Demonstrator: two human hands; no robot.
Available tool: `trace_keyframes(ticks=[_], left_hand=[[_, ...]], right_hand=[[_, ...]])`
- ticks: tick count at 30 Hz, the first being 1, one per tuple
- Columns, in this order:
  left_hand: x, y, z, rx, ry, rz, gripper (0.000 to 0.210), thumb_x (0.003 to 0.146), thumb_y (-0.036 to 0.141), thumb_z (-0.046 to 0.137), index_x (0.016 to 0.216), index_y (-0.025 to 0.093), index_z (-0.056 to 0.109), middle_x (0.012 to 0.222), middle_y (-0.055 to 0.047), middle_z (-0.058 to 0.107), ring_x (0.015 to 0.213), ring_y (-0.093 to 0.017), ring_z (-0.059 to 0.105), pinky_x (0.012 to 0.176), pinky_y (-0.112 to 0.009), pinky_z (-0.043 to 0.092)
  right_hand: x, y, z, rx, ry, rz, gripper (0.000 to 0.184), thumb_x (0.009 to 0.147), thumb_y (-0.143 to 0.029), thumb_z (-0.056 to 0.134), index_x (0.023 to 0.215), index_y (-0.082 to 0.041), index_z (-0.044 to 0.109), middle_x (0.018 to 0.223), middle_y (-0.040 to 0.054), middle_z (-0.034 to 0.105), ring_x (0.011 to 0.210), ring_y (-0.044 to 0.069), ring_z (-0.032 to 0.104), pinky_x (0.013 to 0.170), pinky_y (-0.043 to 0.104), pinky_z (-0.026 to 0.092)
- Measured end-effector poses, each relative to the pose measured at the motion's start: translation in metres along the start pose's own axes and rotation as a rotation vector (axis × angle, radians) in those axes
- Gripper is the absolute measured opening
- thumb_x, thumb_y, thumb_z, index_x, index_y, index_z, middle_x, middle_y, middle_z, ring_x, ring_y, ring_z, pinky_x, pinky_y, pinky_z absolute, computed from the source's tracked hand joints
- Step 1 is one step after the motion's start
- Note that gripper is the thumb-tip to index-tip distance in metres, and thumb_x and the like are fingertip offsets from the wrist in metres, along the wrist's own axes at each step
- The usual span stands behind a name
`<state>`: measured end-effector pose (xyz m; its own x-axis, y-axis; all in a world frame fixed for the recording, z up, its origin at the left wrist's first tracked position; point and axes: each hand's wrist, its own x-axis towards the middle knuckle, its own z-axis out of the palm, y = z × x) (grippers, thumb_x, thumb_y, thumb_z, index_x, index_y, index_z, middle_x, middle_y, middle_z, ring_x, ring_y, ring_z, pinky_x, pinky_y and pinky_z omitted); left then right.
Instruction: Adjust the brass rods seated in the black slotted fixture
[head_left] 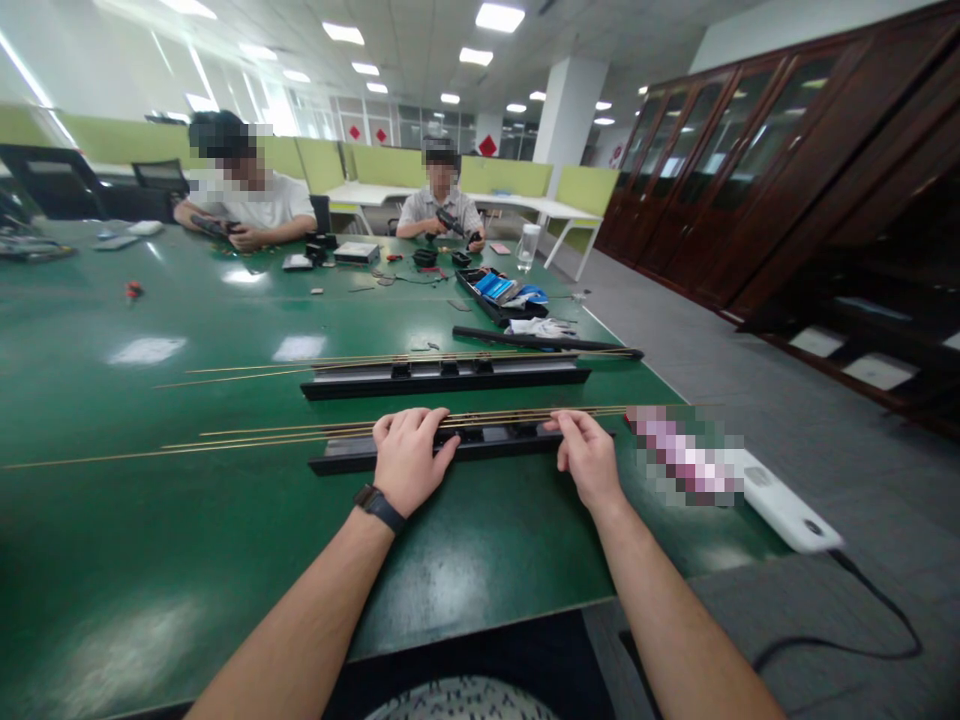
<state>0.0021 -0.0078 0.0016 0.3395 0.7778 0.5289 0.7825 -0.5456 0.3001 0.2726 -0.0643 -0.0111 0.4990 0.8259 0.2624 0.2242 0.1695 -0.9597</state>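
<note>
A long black rail (pixel 349 464) with a grey inner channel lies crosswise on the table in front of me. Several thin brass-coloured rods (pixel 262 432) run along its top and stick out well past its left end. My left hand (pixel 412 452) is laid over the rail, fingers curled across the rods to the far side and thumb apart on the near side. At the rail's right part, my right hand (pixel 589 455) pinches at the rods between thumb and forefinger. The fingertips partly hide which rods they touch.
A second black rail (pixel 442 380) with similar rods lies behind. Farther back are a long black bar (pixel 547 341), a glove (pixel 544 328) and an open tool case (pixel 499 298). A white power bank-like device (pixel 787 505) with a cable sits right. Two people work across the green table (pixel 187 560).
</note>
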Motion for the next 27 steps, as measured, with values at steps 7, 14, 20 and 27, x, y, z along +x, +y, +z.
trace_keyframes(ticks=[7, 14, 20, 27], left_hand=[[0.0000, 0.0001, 0.0000, 0.000, 0.000, -0.001, 0.031, 0.095, 0.041, 0.062, 0.123, 0.028, 0.065, 0.119, -0.010, 0.072, 0.115, -0.030, 0.063, 0.102, -0.050, 0.034], [0.0003, 0.0008, -0.0013, 0.002, 0.007, -0.002, 0.031, 0.095, 0.040, 0.062, 0.123, 0.028, 0.065, 0.118, -0.009, 0.072, 0.114, -0.029, 0.063, 0.102, -0.050, 0.033], [0.0008, 0.0011, -0.0019, 0.003, -0.003, 0.001, 0.030, 0.095, 0.041, 0.062, 0.122, 0.028, 0.065, 0.119, -0.010, 0.072, 0.114, -0.029, 0.063, 0.102, -0.049, 0.033], [-0.0003, 0.0002, -0.0004, 0.005, 0.017, 0.013, 0.030, 0.095, 0.040, 0.063, 0.122, 0.026, 0.066, 0.117, -0.009, 0.072, 0.113, -0.028, 0.064, 0.101, -0.049, 0.033]], right_hand=[[-0.0004, -0.0007, 0.0004, 0.007, 0.003, 0.002, 0.043, 0.090, -0.060, 0.065, 0.100, -0.018, 0.069, 0.095, 0.0086, 0.078, 0.036, 0.007, 0.050, 0.034, 0.023, 0.037], [-0.0009, -0.0019, 0.0007, 0.020, 0.001, 0.004, 0.041, 0.090, -0.058, 0.066, 0.100, -0.018, 0.070, 0.095, 0.0087, 0.078, 0.037, 0.007, 0.049, 0.035, 0.023, 0.037], [-0.0005, -0.0002, 0.0000, 0.023, -0.005, 0.004, 0.040, 0.091, -0.057, 0.066, 0.102, -0.018, 0.070, 0.095, 0.0083, 0.078, 0.037, 0.007, 0.049, 0.035, 0.023, 0.036], [-0.0002, 0.0000, 0.0008, 0.027, 0.002, 0.005, 0.040, 0.091, -0.057, 0.066, 0.100, -0.018, 0.070, 0.093, 0.0080, 0.078, 0.036, 0.006, 0.049, 0.035, 0.023, 0.036]])
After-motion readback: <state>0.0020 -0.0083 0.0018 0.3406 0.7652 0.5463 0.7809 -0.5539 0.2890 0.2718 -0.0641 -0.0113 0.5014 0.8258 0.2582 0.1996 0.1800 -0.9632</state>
